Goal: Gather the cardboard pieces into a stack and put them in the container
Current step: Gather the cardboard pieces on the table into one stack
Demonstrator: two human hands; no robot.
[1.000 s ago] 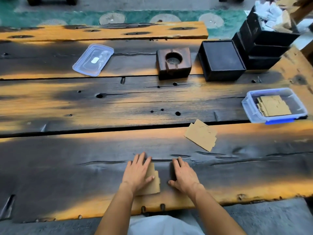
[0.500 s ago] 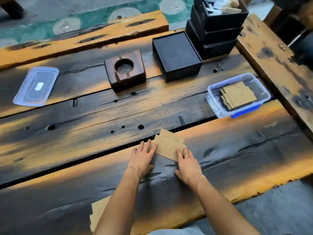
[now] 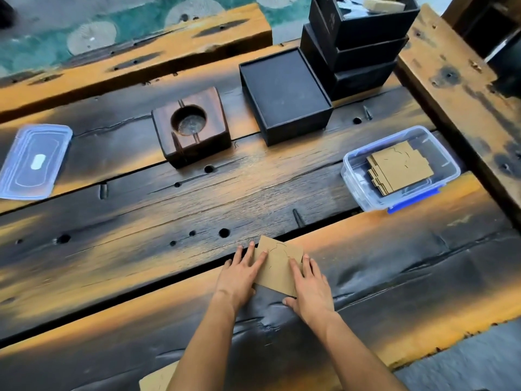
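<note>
A small pile of brown cardboard pieces lies flat on the wooden table in front of me. My left hand presses its left edge with fingers spread, and my right hand rests flat on its right edge. Neither hand lifts it. Another cardboard stack lies at the near table edge, partly hidden by my left forearm. The clear plastic container with a blue clip stands to the right and holds a stack of cardboard pieces.
The container's clear lid lies at far left. A wooden ashtray block and a black box sit at the back centre, with stacked black boxes behind right. A wooden beam borders the right side.
Both hands left the cardboard stack near the table edge and reached forward to the pile farther out. They now press on both sides of it. The view has swung right.
</note>
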